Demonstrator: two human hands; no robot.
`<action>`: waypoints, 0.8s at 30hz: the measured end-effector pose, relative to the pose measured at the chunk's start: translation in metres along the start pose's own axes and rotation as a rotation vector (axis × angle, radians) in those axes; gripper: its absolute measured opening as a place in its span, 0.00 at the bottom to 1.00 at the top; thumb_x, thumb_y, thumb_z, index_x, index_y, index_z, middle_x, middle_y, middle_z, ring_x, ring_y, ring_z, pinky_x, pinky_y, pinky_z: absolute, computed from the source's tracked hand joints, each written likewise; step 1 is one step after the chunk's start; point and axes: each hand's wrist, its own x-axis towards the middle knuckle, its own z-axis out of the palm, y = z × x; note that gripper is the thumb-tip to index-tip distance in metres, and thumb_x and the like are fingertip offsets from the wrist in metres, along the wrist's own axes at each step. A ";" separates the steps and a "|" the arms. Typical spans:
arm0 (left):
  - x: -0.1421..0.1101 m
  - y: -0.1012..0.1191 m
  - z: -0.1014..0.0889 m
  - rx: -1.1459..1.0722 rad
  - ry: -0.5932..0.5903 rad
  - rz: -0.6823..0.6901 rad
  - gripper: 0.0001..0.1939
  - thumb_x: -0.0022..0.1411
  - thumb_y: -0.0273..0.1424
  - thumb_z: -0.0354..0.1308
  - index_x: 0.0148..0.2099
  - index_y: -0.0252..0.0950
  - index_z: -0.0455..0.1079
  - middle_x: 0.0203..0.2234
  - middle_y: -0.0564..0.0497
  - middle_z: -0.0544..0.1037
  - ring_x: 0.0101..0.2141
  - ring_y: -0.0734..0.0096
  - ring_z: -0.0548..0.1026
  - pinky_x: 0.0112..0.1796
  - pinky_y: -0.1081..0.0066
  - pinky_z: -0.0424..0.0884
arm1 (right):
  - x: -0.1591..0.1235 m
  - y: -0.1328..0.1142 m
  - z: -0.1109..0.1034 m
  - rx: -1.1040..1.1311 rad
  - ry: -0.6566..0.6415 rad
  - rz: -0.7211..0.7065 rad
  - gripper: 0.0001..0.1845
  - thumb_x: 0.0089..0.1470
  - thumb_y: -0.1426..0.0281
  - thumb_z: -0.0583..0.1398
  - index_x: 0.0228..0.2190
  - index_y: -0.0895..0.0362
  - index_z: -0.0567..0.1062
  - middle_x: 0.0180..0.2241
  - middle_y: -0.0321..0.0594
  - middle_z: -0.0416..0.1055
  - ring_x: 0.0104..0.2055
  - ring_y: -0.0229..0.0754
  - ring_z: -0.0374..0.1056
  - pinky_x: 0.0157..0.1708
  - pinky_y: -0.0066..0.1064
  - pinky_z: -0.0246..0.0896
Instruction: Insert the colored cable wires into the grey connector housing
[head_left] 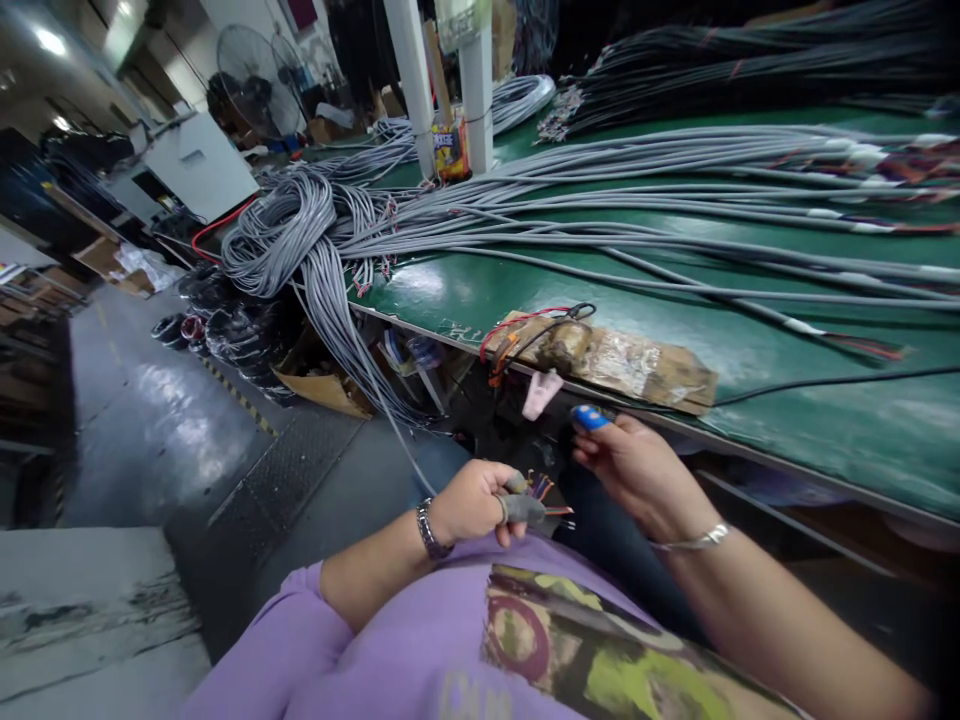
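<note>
My left hand [484, 500], with grey finger covers on thumb and forefinger, is closed round the end of a grey cable [397, 430]. Thin coloured wires [541, 487] fan out past its fingertips. My right hand [637, 465] is held to the right of them, near the table edge, apart from the wires. Its thumb wears a blue finger cover [590, 417] and its fingers are curled in; whatever may be between them is hidden. A pink clip [541, 394] hangs at the edge, below a taped cardboard piece [622, 362] with red and black leads.
Grey cables with stripped ends [637, 235] lie across the green table [435, 285]. A thick cable coil [281, 230] droops over its left edge. White posts [476, 100] rise at the back, near black wire bundles [712, 70]. Black coils [240, 335] and a carton [322, 375] stand below.
</note>
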 end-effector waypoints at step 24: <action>0.005 0.015 0.000 -0.052 0.106 -0.034 0.22 0.45 0.46 0.65 0.24 0.33 0.64 0.14 0.54 0.70 0.12 0.81 0.66 0.14 0.81 0.52 | -0.027 0.007 0.011 -0.301 -0.287 0.088 0.23 0.34 0.51 0.70 0.23 0.57 0.74 0.20 0.33 0.67 0.21 0.34 0.58 0.22 0.28 0.55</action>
